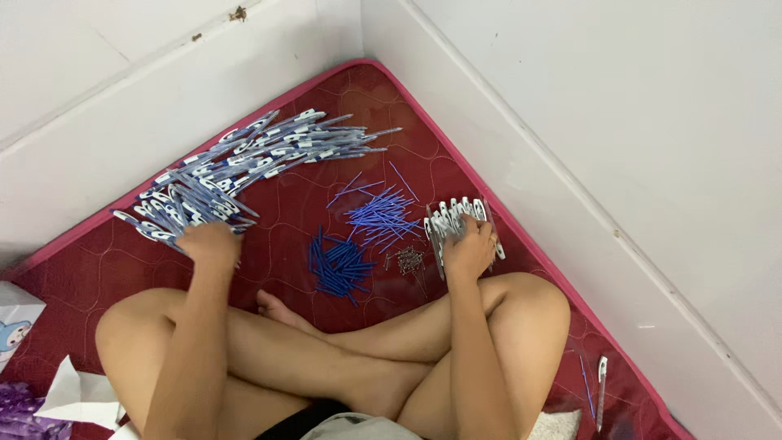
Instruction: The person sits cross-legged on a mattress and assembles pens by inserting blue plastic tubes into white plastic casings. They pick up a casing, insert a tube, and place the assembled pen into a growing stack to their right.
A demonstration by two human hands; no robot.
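Note:
I sit cross-legged on a dark red mattress (106, 261) set in a corner. My left hand (210, 243) rests on the near end of a long curved heap of blue and white pen barrels (244, 163), fingers curled into it. My right hand (471, 248) lies on a smaller pile of white pen caps (450, 216) beside the right wall. Between the hands lie a fan of thin blue refills (381, 216), a clump of short dark blue parts (338, 267) and a small cluster of tiny metal springs (407, 261).
White walls (619, 122) close in the mattress at the back and right. A loose pen and a refill (599, 391) lie by my right knee. Crumpled white paper (77, 395) and a purple bag (20, 411) sit at the lower left.

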